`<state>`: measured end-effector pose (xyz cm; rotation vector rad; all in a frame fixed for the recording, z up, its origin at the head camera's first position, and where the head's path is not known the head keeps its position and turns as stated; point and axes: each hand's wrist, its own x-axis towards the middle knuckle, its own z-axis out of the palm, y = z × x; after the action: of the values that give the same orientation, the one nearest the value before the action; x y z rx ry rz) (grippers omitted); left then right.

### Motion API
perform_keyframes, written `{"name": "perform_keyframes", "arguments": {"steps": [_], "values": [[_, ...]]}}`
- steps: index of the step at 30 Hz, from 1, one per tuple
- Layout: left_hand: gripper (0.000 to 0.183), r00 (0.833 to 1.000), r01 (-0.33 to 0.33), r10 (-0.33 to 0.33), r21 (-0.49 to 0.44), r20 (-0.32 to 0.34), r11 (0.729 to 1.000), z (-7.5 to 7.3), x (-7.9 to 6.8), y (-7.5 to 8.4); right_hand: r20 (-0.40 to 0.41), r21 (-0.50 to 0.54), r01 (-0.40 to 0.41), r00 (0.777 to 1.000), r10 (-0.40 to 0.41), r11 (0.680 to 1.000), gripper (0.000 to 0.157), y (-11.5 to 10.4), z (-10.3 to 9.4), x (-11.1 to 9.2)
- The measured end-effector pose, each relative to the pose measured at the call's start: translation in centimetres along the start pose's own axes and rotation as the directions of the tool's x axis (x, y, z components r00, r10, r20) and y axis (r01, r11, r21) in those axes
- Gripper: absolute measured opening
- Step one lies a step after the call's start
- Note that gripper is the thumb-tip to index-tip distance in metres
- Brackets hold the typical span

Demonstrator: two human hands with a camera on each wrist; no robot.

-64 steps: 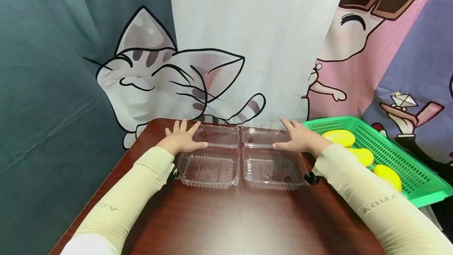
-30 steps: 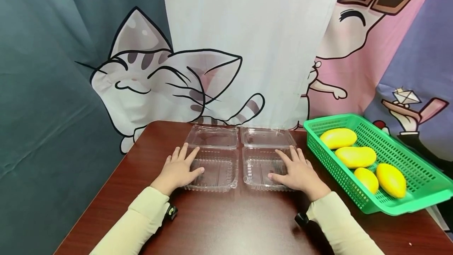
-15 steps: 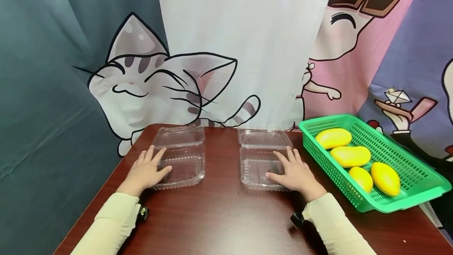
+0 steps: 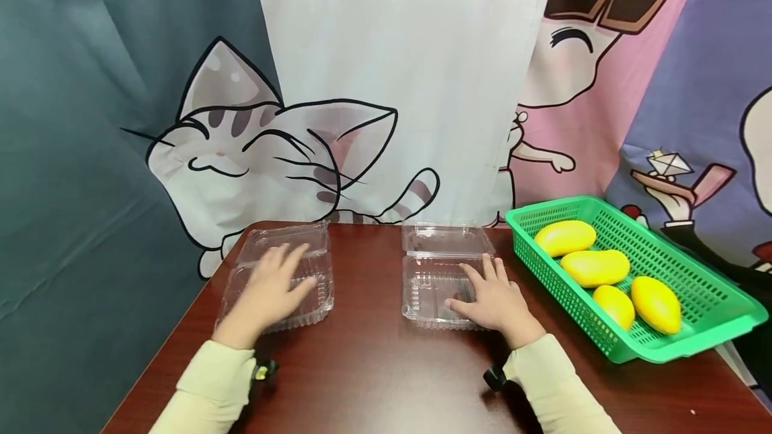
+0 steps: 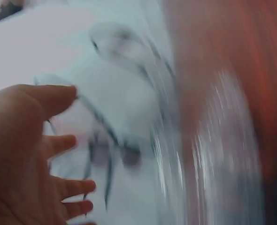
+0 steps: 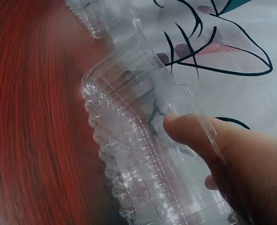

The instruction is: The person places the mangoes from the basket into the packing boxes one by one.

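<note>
Two clear plastic clamshell containers lie with their lids folded back on the dark red table. My left hand (image 4: 270,290), fingers spread, hovers over the left container (image 4: 318,293). In the left wrist view that hand (image 5: 30,150) has nothing in its grasp, and the blurred container (image 5: 227,159) stands beside it. My right hand (image 4: 496,301) reaches over the right side of the right container (image 4: 428,293), its fingers extended. The right wrist view has the thumb (image 6: 195,131) overlapping the clear wall of that container (image 6: 129,140); the other fingers are mostly hidden.
A green plastic basket (image 4: 718,313) with several yellow mangoes (image 4: 594,268) is at the table's right side. Behind the table (image 4: 374,367) hangs a curtain (image 4: 410,52) printed with cartoon figures. The table's left edge runs diagonally past the left arm.
Both hands drew back from the lids toward the container bases. The left container slid left with my left hand, widening the gap. That hand has since shifted slightly right. The right container stays nearly put.
</note>
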<state>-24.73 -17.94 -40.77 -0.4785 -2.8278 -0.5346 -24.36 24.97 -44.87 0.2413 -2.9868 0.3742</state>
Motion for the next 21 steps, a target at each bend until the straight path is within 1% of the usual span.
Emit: {"name": "perform_keyframes", "arguments": {"steps": [2, 3, 4, 6, 7, 9, 10, 11, 13, 15, 17, 18, 19, 21], "values": [[0.068, 0.997, -0.077, 0.074, -0.101, -0.037, 0.992, 0.8, 0.3, 3.2, -0.001, -0.006, -0.005, 1.0, 0.005, 1.0, 0.093, -0.3, 0.2, 0.0], [0.066, 0.994, -0.101, 0.096, -0.155, -0.043, 0.983, 1.3, 0.4, 4.7, -0.002, -0.007, -0.009, 1.0, 0.009, 1.0, 0.092, -0.4, 0.2, 0.0], [0.064, 0.992, -0.127, 0.119, -0.205, -0.052, 0.97, 2.0, 0.5, 6.1, 0.0, -0.01, -0.014, 1.0, 0.014, 1.0, 0.092, -0.5, 0.3, 0.0], [0.061, 0.989, -0.15, 0.144, -0.299, -0.042, 0.942, 3.6, 0.8, 8.5, 0.001, -0.015, -0.021, 1.0, 0.021, 1.0, 0.092, -0.5, 0.4, 0.0], [0.061, 0.99, -0.138, 0.138, -0.339, -0.025, 0.931, 4.5, 0.8, 9.4, 0.002, -0.015, -0.023, 1.0, 0.023, 1.0, 0.092, -0.5, 0.4, 0.0], [0.062, 0.993, -0.093, 0.112, -0.425, 0.021, 0.901, 6.2, 1.0, 11.0, 0.003, -0.014, -0.028, 1.0, 0.028, 1.0, 0.092, -0.6, 0.4, 0.0], [0.063, 0.995, -0.07, 0.098, -0.466, 0.035, 0.882, 7.2, 1.2, 11.5, 0.002, -0.014, -0.028, 1.0, 0.028, 0.999, 0.092, -0.7, 0.5, -0.1], [0.064, 0.996, -0.038, 0.076, -0.515, 0.054, 0.856, 8.0, 1.4, 12.0, 0.0, -0.014, -0.028, 1.0, 0.028, 1.0, 0.092, -0.7, 0.5, -0.1], [0.066, 0.997, 0.023, 0.032, -0.634, 0.075, 0.773, 9.6, 1.8, 12.6, -0.004, -0.012, -0.025, 1.0, 0.025, 1.0, 0.091, -0.9, 0.5, -0.1], [0.065, 0.997, 0.06, -0.004, -0.743, 0.076, 0.666, 11.0, 2.2, 12.8, -0.005, -0.019, -0.018, 1.0, 0.017, 1.0, 0.09, -1.1, 0.6, -0.1], [0.064, 0.997, 0.077, -0.022, -0.828, 0.078, 0.555, 12.1, 2.5, 12.9, -0.003, -0.026, -0.012, 1.0, 0.012, 1.0, 0.089, -1.3, 0.8, -0.1], [0.064, 0.997, 0.074, -0.021, -0.855, 0.074, 0.514, 12.6, 2.5, 12.9, -0.002, -0.03, -0.012, 1.0, 0.012, 0.999, 0.088, -1.5, 0.8, -0.2], [0.064, 0.997, 0.068, -0.017, -0.869, 0.069, 0.489, 13.0, 2.6, 12.9, -0.001, -0.032, -0.013, 1.0, 0.013, 0.999, 0.087, -1.6, 0.9, -0.2], [0.066, 0.997, 0.073, -0.009, -0.887, 0.077, 0.455, 13.6, 2.7, 13.0, -0.005, -0.03, -0.021, 1.0, 0.021, 0.999, 0.086, -1.9, 1.0, -0.2]]}}
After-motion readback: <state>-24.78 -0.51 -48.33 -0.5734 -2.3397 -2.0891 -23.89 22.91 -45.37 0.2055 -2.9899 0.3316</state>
